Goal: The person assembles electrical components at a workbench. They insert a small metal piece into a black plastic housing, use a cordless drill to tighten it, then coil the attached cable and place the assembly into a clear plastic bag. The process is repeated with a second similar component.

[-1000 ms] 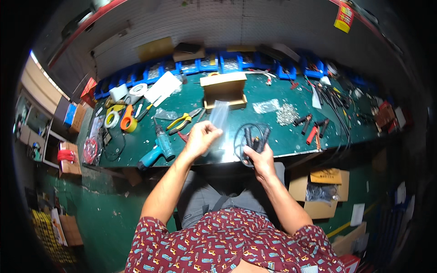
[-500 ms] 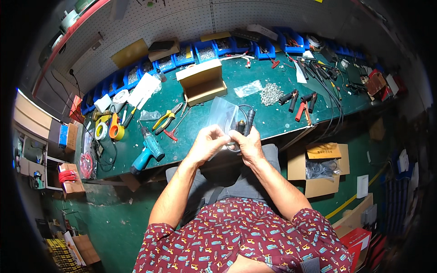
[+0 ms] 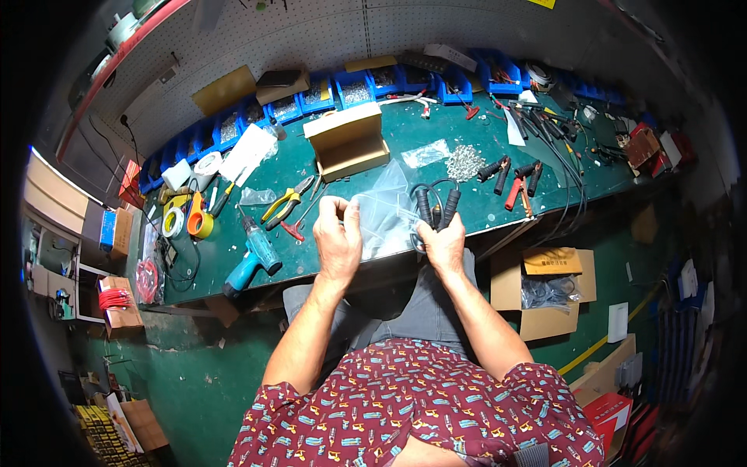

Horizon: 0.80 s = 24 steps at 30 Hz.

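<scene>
Over the bench's front edge, my left hand (image 3: pixel 339 240) pinches one side of a clear plastic bag (image 3: pixel 381 206). The bag spreads out between both hands. My right hand (image 3: pixel 443 243) is closed around a coiled black cable (image 3: pixel 421 191) with thick ribbed black handles (image 3: pixel 449 208) standing up out of the grip; the bag's right side reaches the thumb of that hand. Just behind the bag stands an open cardboard box (image 3: pixel 350 159), its lid raised. Left of my left hand lie yellow-handled pliers (image 3: pixel 289 200) and a red-handled tool (image 3: pixel 294 231).
A teal cordless drill (image 3: pixel 255 261) lies at the bench's front left, near tape rolls (image 3: pixel 200 226). Blue bins (image 3: pixel 354 89) line the back. Right of my hands are a metal-parts pile (image 3: pixel 465 163), clamps (image 3: pixel 516 187) and cables. An open carton (image 3: pixel 545 296) sits below, right.
My hands have moved apart, the left one leftward and the right one rightward. The clear bag is now stretched wider between them, and the cable handles have shifted right with my right hand.
</scene>
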Motion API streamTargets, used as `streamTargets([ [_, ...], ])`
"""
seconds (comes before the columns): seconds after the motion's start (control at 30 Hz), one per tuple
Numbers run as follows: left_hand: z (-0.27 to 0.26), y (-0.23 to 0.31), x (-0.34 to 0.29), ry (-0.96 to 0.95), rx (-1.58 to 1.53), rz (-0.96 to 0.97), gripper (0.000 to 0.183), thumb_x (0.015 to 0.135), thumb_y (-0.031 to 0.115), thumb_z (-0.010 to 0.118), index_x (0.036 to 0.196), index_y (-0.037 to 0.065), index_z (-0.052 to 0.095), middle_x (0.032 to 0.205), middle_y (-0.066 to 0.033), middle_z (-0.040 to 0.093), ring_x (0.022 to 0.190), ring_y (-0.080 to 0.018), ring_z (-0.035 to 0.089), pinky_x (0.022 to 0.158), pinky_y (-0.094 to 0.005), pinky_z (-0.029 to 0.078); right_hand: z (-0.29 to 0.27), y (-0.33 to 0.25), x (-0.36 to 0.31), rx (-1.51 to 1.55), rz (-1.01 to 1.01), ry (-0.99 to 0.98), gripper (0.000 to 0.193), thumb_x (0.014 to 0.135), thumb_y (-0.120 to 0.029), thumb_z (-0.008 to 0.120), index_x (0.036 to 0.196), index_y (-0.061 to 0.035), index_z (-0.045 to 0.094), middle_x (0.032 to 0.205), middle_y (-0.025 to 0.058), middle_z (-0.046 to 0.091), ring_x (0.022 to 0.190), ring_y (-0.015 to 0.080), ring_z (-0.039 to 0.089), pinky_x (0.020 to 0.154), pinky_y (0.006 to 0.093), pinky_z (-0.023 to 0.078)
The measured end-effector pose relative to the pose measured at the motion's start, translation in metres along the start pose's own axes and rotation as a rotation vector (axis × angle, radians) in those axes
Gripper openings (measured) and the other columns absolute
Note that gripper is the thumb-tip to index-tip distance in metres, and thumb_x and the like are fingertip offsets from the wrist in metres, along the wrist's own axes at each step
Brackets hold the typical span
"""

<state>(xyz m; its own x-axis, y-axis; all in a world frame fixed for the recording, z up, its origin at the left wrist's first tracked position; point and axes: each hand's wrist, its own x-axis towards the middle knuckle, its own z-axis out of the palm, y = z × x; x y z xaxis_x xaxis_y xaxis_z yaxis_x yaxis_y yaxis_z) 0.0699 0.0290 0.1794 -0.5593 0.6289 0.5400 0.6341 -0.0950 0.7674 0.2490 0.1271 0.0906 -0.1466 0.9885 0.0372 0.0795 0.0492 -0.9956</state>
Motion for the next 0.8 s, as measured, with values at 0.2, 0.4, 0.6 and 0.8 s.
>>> streamTargets([
  [0.2,0.011,0.002,0.0,-0.065,0.092,0.058,0.02,0.093,0.007,0.075,0.086,-0.001,0.058,0.07,-0.014,0.062,0.061,-0.0234,0.062,0.058,-0.0365,0.051,-0.02,-0.04,-0.017,0.346,0.186,0.031,0.042,0.087,-0.014,0.084,0.117,-0.0023,0.058,0.091,0.0038,0.065,0.07,0.0126,0.065,0.051,0.0254,0.055],
  [0.4,0.034,-0.021,-0.016,-0.151,0.117,0.016,0.021,0.092,0.006,0.074,0.084,-0.001,0.056,0.07,-0.0163,0.062,0.06,-0.0269,0.063,0.059,-0.037,0.051,-0.051,-0.095,-0.035,0.636,0.005,0.082,0.028,0.094,-0.016,0.078,0.112,-0.0019,0.063,0.099,0.0083,0.071,0.078,0.0142,0.07,0.053,0.0252,0.057],
  [0.6,0.047,-0.013,-0.019,-0.185,-0.03,-0.081,0.021,0.092,0.008,0.074,0.086,0.0,0.056,0.072,-0.0167,0.065,0.065,-0.0281,0.067,0.06,-0.0387,0.053,-0.058,-0.091,-0.043,0.637,0.111,-0.302,0.041,0.093,-0.02,0.079,0.12,0.0045,0.062,0.109,0.014,0.072,0.096,0.0225,0.074,0.063,0.0283,0.063],
  [0.8,0.043,-0.009,-0.021,-0.181,-0.105,-0.146,0.02,0.095,0.009,0.071,0.085,0.0,0.058,0.067,-0.0047,0.059,0.062,-0.0106,0.054,0.058,-0.0307,0.048,-0.056,-0.063,-0.041,0.462,0.221,-0.347,0.049,0.093,-0.023,0.079,0.129,0.0001,0.056,0.113,0.0119,0.071,0.098,0.02,0.073,0.064,0.0286,0.062],
])
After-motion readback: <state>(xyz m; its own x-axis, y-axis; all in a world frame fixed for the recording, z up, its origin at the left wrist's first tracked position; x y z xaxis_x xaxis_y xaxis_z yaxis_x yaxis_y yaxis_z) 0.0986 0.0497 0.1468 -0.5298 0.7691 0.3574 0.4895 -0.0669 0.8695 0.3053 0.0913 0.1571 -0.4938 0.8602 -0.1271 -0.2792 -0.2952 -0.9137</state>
